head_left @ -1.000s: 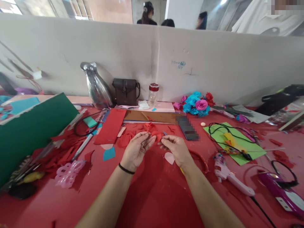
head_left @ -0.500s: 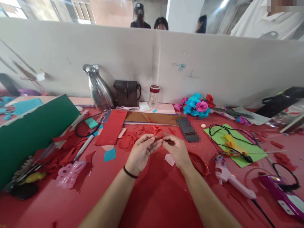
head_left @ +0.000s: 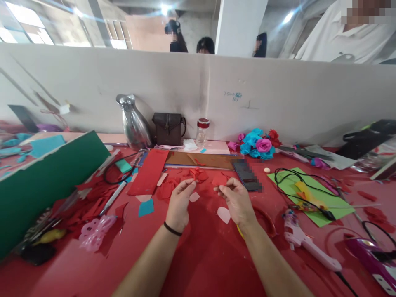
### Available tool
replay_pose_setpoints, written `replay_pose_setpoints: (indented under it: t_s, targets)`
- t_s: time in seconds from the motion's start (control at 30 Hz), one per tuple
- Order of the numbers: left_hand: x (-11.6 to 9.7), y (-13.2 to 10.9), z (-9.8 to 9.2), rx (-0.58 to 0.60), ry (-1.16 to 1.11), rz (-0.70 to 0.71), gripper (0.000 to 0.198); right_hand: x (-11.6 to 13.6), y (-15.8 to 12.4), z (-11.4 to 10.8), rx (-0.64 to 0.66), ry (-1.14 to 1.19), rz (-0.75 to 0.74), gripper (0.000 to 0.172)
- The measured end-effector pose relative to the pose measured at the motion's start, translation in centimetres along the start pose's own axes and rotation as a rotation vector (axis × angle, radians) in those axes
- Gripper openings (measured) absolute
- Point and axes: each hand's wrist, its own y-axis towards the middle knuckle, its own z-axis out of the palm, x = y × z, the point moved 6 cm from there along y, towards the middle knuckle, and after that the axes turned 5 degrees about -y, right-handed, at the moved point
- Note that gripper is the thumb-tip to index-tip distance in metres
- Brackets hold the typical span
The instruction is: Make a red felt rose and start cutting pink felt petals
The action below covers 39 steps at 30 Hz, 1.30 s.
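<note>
Between the thumb and fingers of my left hand is a small red paper flower, its petals pointing up and away from me. My right hand pinches a flat red paper petal by its near edge. The two hands are apart, with red tabletop between them. Below them lie a pale pink paper petal and a smaller pink one. Loose red petals are heaped just left of my left hand. A red-handled tool is partly hidden under my right forearm.
At the right are a pink glue gun, a green sheet with a black cord, and a phone. Paper flowers, a glass jar and a metal jug stand at the back. A green board rises at the left.
My hands were together at the red paper and have moved apart. The flower is now in my left hand and a single petal in my right. The view has tilted up slightly.
</note>
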Motion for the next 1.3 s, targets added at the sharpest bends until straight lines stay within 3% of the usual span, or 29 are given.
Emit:
replay_pose_setpoints:
  t_s: [0.1,0.37,0.57,0.67,0.8,1.3]
  targets:
    - [-0.3,-0.3,-0.1,-0.028,0.081,0.072,0.02,0.1,-0.2,-0.1,-0.003,-0.002,-0.022,0.029]
    - [-0.3,-1.0,0.9,0.025,0.081,0.01,0.022,-0.2,-0.5,0.4,0.097,-0.172,-0.008,0.024]
    - [0.4,-1.6,1.5,0.106,0.06,-0.054,0.025,2.0,-2.2,3.0,0.397,-0.361,-0.328,0.006]
    - [0.8,-2.0,1.8,0.127,0.045,-0.077,0.026,1.6,-2.1,2.6,0.265,-0.368,-0.337,0.004]
    - [0.7,-2.7,2.5,0.193,0.096,-0.03,0.013,0.5,-1.7,1.8,0.095,-0.383,-0.317,0.009]
    - [-0.2,-3.5,3.2,0.24,0.249,0.077,0.014,0.4,-1.4,1.1,0.006,-0.335,-0.276,0.021]
